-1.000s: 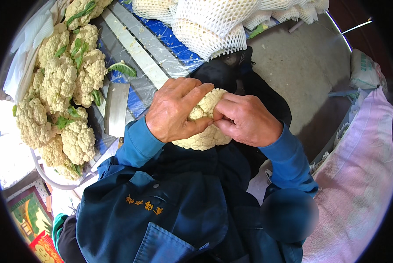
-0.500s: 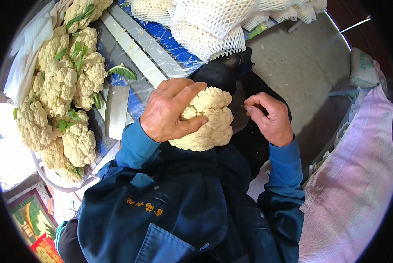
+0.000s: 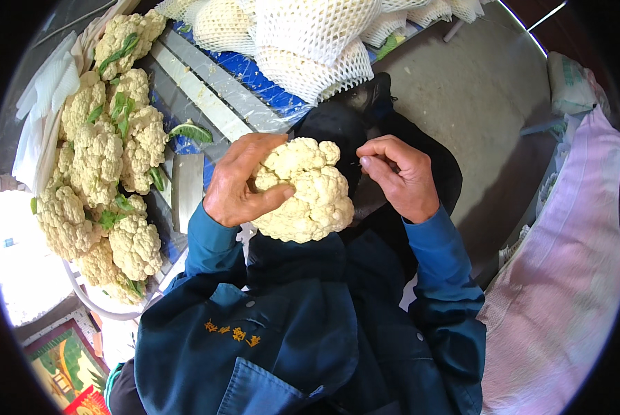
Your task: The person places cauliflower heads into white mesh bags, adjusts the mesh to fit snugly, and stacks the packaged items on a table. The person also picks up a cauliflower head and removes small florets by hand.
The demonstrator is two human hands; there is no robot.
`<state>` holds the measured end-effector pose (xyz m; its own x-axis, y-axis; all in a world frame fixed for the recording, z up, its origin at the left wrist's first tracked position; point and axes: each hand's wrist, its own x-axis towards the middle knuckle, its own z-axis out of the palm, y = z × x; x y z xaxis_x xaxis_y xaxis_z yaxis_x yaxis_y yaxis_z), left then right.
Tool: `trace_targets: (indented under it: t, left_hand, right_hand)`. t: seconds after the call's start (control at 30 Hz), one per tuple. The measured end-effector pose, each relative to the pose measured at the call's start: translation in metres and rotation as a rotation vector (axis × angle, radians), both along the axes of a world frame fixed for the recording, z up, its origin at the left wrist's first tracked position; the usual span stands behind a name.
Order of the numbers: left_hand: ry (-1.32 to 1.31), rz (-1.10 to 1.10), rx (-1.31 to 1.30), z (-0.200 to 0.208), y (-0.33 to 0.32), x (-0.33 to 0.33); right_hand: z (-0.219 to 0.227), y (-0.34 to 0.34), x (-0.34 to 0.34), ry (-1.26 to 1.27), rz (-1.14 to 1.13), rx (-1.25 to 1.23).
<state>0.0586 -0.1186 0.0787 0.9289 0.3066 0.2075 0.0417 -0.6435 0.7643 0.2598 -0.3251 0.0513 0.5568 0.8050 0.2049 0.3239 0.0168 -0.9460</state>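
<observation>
My left hand [image 3: 239, 185] grips a pale cream cauliflower [image 3: 308, 194] from its left side, thumb across the top and fingers along the far edge. The cauliflower is held over my lap, curd side up. Just right of it is my right hand [image 3: 405, 178], apart from the curd, with thumb and forefinger pinched together. A tiny speck shows at those fingertips, too small to name. The underside of the cauliflower is hidden.
Several cauliflowers [image 3: 95, 162] with green leaf bits are heaped on the left. White foam nets [image 3: 317, 41] wrap rounded things on the blue table covering [image 3: 244, 66]. A flat grey plate [image 3: 187, 187] lies beside the heap. A large pinkish-white sack [image 3: 552, 277] stands right.
Both hands and the cauliflower have shifted a little left in the picture. The cauliflower looks slightly turned in my left hand. My right hand keeps its pinch.
</observation>
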Motion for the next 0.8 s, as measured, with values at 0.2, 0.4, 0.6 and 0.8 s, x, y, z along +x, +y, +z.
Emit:
trace_targets:
  t: [0.2, 0.4, 0.6, 0.8]
  left_hand:
    - [0.016, 0.008, -0.070, 0.000, 0.005, -0.003]
    - [0.027, 0.008, -0.049, -0.001, 0.007, -0.004]
    - [0.026, 0.001, -0.039, -0.001, 0.009, -0.003]
    - [0.036, 0.010, -0.046, 0.000, 0.009, -0.003]
  right_hand:
    - [0.000, -0.003, -0.006, -0.074, 0.094, 0.032]
    - [0.002, 0.001, -0.015, -0.121, 0.145, 0.080]
    - [-0.002, 0.004, -0.016, -0.155, 0.181, 0.114]
    - [-0.001, 0.006, -0.017, -0.276, 0.166, 0.128]
